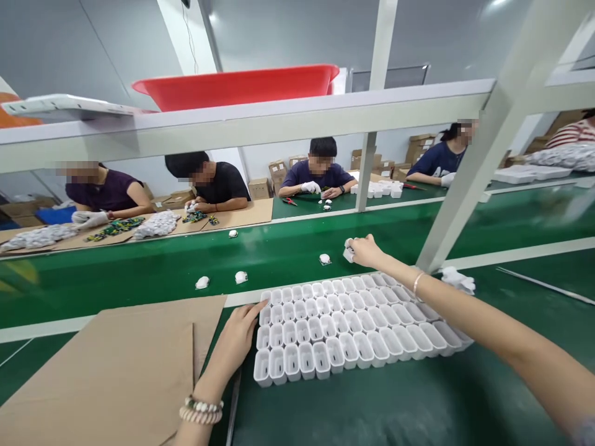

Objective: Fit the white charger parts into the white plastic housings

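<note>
Several rows of small white plastic housings (320, 365), open at the top, stand packed together on the green table. My left hand (235, 337) is at their back left corner, index finger stretched out and touching the corner housing; it holds nothing. Over the green belt, beyond the back row, my right hand (367, 251) has its fingers closed on a small white plastic part (348, 253). My fingers partly hide this part. A white dome-shaped piece (325, 259) lies on the belt just left of that hand, and my right forearm covers some housings.
More white dome pieces (241, 277) lie on the green belt (153, 272). Flat cardboard (111, 365) is at left. A slanted white post (478, 142) rises beside my right arm, and a rail (260, 124) crosses above. Co-workers (320, 170) sit across the belt.
</note>
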Available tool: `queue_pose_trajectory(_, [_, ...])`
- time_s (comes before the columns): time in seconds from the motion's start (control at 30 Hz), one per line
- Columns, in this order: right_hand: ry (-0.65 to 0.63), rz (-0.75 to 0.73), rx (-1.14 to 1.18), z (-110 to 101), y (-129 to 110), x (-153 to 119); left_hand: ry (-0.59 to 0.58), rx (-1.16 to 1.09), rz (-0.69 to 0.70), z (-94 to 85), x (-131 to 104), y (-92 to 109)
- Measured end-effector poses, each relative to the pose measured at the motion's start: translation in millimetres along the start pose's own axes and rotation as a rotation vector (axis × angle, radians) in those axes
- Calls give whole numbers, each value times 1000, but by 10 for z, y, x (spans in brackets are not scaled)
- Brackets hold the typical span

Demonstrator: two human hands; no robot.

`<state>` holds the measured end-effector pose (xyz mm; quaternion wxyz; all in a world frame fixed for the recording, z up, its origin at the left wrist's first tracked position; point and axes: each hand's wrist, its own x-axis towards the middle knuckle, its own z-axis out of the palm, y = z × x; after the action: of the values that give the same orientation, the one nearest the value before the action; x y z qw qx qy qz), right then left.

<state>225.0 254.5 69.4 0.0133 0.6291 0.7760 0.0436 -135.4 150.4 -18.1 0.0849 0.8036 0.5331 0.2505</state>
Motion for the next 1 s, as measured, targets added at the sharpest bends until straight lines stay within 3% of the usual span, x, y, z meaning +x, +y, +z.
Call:
queue_pose_trajectory(0.17, [-102,-14,-41,307,118,298,-40,-7,-39,-12,208,104])
queue_pose_trajectory(0.33, [-196,-193,60,388,18,589,-76,-36,-14,-110,345,134])
queue_pose_trajectory(0.53, [-248,-159,212,480,56,710,-31,-42,-63,-110,307,24])
queue_pose_trajectory(0.67, [-236,-145,354,487,141,633,90,-80,-115,-154,175,80])
queue_pose_trajectory(0.83, [-140,-227,617,261,48,437,205,-322,-23,-233,-169,546])
queue_pose_trajectory(0.93, [-55,-337,809,39,-151,100,292,-489,18,-221,-330,843])
queue_pose_trajectory(1.0, [-9,-411,911,-92,-317,-252,329,-470,12,-212,-389,966])
